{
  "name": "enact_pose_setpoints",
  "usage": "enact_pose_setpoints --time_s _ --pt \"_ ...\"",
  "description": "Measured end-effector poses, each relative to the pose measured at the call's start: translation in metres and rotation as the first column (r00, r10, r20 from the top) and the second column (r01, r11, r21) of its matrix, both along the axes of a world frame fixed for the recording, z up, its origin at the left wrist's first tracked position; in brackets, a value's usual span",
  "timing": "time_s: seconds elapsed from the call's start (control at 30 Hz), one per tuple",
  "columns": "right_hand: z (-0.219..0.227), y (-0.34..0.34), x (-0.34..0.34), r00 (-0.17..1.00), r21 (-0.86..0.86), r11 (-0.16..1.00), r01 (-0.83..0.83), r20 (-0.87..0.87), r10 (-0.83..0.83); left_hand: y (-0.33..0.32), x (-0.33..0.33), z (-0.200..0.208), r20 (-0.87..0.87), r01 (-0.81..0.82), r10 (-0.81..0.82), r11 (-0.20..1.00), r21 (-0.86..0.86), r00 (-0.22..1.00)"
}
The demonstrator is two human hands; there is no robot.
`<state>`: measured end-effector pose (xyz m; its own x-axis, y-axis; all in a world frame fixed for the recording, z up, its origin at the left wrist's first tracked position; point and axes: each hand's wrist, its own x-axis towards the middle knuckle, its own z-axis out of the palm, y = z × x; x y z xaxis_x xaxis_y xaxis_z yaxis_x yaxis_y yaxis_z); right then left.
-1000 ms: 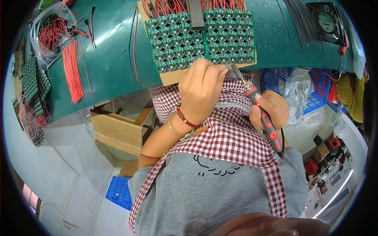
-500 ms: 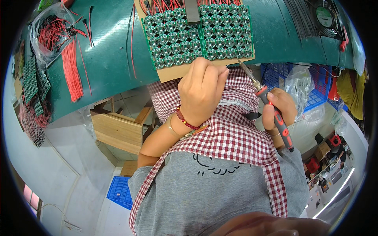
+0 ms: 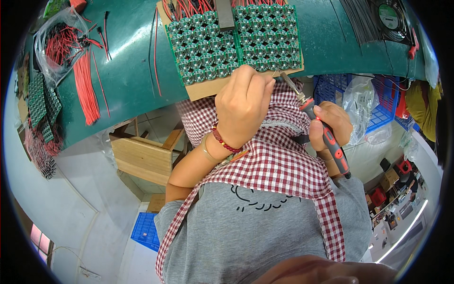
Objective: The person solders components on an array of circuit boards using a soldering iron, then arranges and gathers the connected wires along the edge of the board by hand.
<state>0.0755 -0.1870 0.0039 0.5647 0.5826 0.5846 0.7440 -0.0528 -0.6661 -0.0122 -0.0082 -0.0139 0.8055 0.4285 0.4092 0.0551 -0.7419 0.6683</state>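
Two side-by-side panels of small green circuit boards (image 3: pixel 208 47) lie on a cardboard sheet (image 3: pixel 204 91) at the bench's near edge. A dark rectangular bar (image 3: pixel 226 15) rests across them at the far middle. My left hand (image 3: pixel 242 106) is closed in a pinch just over the cardboard's near edge; what its fingers hold is hidden. In my right hand (image 3: pixel 333 122) is a soldering iron (image 3: pixel 337 152) with a grey and red handle. Its tip points up and left, close to the left fingertips and the near edge of the right panel.
Red wires (image 3: pixel 86 90) lie in a bundle on the green bench mat (image 3: pixel 127 71), beside a clear bag (image 3: pixel 61 45) of wires. More boards (image 3: pixel 38 97) hang at the far left. A fan (image 3: pixel 390 21) and black wires (image 3: pixel 354 21) sit at right, above blue crates (image 3: pixel 380 116).
The soldering iron and my right hand have shifted slightly left, bringing the tip nearer my left fingers. My left hand keeps its pinch. The panels appear slightly farther left in view.
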Motion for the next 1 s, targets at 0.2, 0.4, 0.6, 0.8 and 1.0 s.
enact_pose_setpoints --time_s 0.2,0.4,0.6,0.8,1.0 --pt "0.002 -0.007 -0.001 0.998 0.007 1.0 -0.025 -0.061 0.026 -0.001 0.001 0.005 0.022 -0.017 0.017 1.0 -0.023 1.0" --pt "0.001 -0.001 -0.001 1.0 0.003 1.0 0.01 -0.022 -0.01 0.0 0.005 0.008 -0.058 -0.013 0.014 1.0 0.029 0.998" --pt "0.002 0.0 -0.004 1.0 -0.009 1.0 -0.005 -0.026 0.005 -0.001 0.007 0.008 -0.06 -0.005 0.004 1.0 -0.013 0.998" --pt "0.006 -0.011 -0.001 0.998 0.046 0.999 -0.004 -0.067 0.007 0.0 0.001 0.016 -0.041 0.011 -0.016 0.992 -0.122 0.999" --pt "0.006 -0.006 -0.001 0.999 -0.007 1.0 -0.02 -0.049 0.019 0.0 0.006 0.01 0.008 0.026 -0.025 0.991 -0.13 1.0"
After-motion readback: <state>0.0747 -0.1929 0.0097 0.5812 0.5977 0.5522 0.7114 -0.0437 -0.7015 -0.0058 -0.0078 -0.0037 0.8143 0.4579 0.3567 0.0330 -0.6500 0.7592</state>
